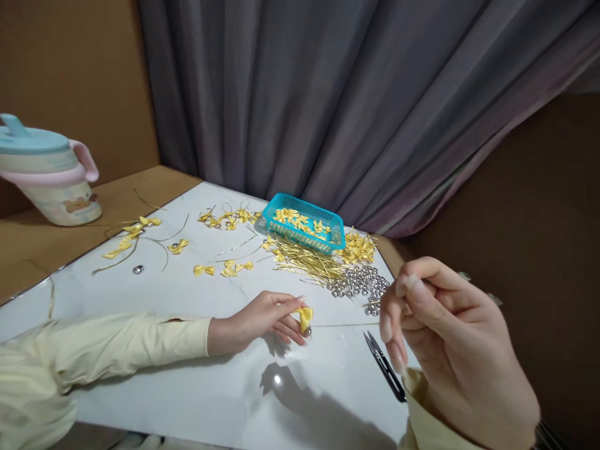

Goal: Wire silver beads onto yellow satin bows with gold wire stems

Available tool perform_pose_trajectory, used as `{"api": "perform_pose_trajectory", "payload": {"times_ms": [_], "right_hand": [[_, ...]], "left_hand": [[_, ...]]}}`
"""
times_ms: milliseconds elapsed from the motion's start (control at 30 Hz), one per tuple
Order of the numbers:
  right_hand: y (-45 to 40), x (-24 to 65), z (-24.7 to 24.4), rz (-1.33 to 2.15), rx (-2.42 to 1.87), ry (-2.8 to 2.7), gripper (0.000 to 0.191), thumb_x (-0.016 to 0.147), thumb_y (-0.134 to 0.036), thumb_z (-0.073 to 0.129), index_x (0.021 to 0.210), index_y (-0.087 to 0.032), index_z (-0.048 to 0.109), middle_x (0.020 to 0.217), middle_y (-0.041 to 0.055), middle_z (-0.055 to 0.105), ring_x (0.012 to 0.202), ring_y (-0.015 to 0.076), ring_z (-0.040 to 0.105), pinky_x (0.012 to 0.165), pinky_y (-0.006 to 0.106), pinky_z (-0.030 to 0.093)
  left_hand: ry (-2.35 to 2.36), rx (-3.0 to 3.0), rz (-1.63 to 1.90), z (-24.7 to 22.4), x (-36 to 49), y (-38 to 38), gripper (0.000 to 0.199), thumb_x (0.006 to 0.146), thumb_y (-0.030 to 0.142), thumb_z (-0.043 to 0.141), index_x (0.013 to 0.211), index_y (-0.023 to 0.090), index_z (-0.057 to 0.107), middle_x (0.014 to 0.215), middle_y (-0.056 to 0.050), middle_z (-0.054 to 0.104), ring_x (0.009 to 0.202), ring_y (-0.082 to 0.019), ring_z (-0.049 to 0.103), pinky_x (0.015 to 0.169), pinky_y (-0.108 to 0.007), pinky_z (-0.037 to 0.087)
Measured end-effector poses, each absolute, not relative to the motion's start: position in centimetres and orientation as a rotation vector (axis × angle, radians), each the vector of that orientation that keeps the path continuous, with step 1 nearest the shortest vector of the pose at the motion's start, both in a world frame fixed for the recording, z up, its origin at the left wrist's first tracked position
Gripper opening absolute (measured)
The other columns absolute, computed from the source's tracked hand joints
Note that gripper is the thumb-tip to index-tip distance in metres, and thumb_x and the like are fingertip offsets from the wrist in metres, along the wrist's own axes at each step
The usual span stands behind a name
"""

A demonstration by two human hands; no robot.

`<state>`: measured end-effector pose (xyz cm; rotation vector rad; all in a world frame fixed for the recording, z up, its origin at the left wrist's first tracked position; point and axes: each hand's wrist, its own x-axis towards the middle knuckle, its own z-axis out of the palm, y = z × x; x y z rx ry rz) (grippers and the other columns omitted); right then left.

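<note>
My left hand (269, 317) pinches a yellow ribbon bow (305, 317) between thumb and forefinger, its other fingers stretched out beneath. A small round silver piece (308, 331), which looks like a jingle bell, hangs at the bow's lower edge. From there a thin gold cord (344, 325) runs straight across to my right hand (450, 325). That hand is raised close to the camera, thumb and forefinger pressed together and the other fingers curled. The cord passes out of sight behind its fingers. Black thread snips (384, 367) lie on the table just left of it.
A blue basket (304, 203) holds yellow bows. Around it lie gold cords (312, 259), a pile of silver bells (360, 281) and more bows (359, 248). Several bows with cords (125, 240) lie at left. A lidded cup (56, 181) stands far left; a grey curtain (281, 94) hangs behind.
</note>
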<state>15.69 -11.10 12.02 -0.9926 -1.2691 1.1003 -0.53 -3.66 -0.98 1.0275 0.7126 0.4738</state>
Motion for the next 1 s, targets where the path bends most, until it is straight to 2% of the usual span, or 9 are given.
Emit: {"api": "perform_pose_trajectory", "payload": {"times_ms": [100,233,333,567,900,1000], "right_hand": [[-11.2,15.4,12.1,1.161,-0.982,-1.296,0.013,0.086,-0.026,0.060,0.075,-0.020,0.056,0.054,0.0003,0.067,0.034,0.0118,0.058,0.033,0.019,0.043],[-11.0,16.1,11.0,1.165,-1.047,-1.339,0.012,0.087,-0.025,0.060,0.077,-0.019,0.056,0.058,0.0006,0.068,0.041,0.0113,0.060,0.042,0.020,0.048],[-10.6,16.9,10.0,1.176,-1.109,-1.342,0.011,0.086,-0.023,0.060,0.078,-0.019,0.056,0.060,0.0007,0.067,0.045,0.0112,0.060,0.045,0.020,0.049],[-11.3,16.6,10.6,1.224,-1.088,-1.340,0.014,0.086,-0.026,0.061,0.075,-0.019,0.055,0.056,0.0010,0.067,0.037,0.0115,0.058,0.037,0.020,0.045],[-11.5,15.6,12.5,1.265,-1.037,-1.367,0.012,0.087,-0.025,0.059,0.076,-0.021,0.057,0.056,0.0004,0.068,0.034,0.0124,0.059,0.034,0.020,0.046],[-11.1,15.5,13.1,1.212,-1.046,-1.375,0.012,0.085,-0.025,0.062,0.075,-0.021,0.057,0.054,0.0000,0.068,0.034,0.0129,0.058,0.034,0.020,0.045]], "left_hand": [[0.715,1.031,0.515,-0.7,-0.4,-3.7,0.043,0.080,0.055,0.058,0.088,0.013,0.064,0.081,-0.009,0.069,0.081,-0.022,0.066,0.067,-0.029,0.045],[0.732,1.102,0.625,-0.3,-0.4,-3.5,0.037,0.083,0.048,0.056,0.085,0.013,0.068,0.095,-0.008,0.068,0.093,-0.019,0.057,0.082,-0.029,0.039],[0.752,1.090,0.653,-0.2,-0.5,-3.1,0.034,0.083,0.046,0.057,0.088,0.014,0.069,0.095,-0.007,0.067,0.089,-0.019,0.055,0.081,-0.029,0.038],[0.668,1.135,0.651,-0.3,-0.6,-3.0,0.039,0.087,0.048,0.051,0.086,0.013,0.068,0.088,-0.009,0.069,0.089,-0.021,0.060,0.084,-0.032,0.038],[0.723,1.114,0.620,-0.8,-0.4,-3.1,0.041,0.082,0.053,0.055,0.078,0.013,0.062,0.075,-0.008,0.071,0.069,-0.018,0.065,0.065,-0.027,0.042],[0.721,1.125,0.625,-0.9,-0.3,-3.1,0.042,0.081,0.053,0.056,0.075,0.013,0.063,0.071,-0.006,0.070,0.067,-0.017,0.065,0.064,-0.027,0.042]]}}
